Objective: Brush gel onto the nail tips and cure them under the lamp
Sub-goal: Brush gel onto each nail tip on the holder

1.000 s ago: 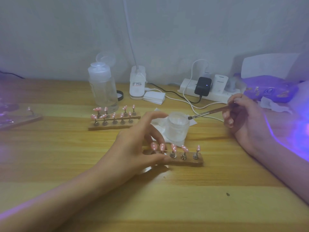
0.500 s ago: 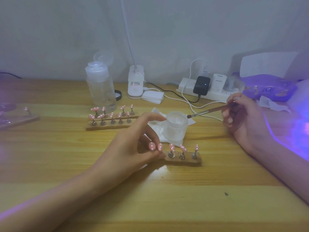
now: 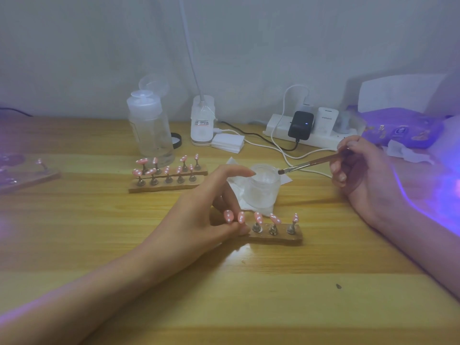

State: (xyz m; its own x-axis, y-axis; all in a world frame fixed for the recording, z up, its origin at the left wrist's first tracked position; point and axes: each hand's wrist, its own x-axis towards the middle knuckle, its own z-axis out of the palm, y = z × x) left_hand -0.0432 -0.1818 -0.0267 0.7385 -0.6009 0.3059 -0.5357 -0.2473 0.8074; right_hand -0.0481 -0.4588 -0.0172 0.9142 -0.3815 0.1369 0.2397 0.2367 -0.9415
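Pink nail tips (image 3: 258, 217) stand along a wooden strip (image 3: 281, 238) lying crosswise on the desk (image 3: 249, 300); left hand (image 3: 199, 220) pinches its left end, right hand (image 3: 358, 170) grips the brush (image 3: 308, 164) (bristles at the jar (image 3: 261, 190) rim) just beyond.

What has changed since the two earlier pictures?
No visible change but a slight shift of view. The left hand still pinches the left end of the near wooden strip of pink nail tips; the right hand still holds the thin brown brush, bristles by the rim of the frosted round jar.
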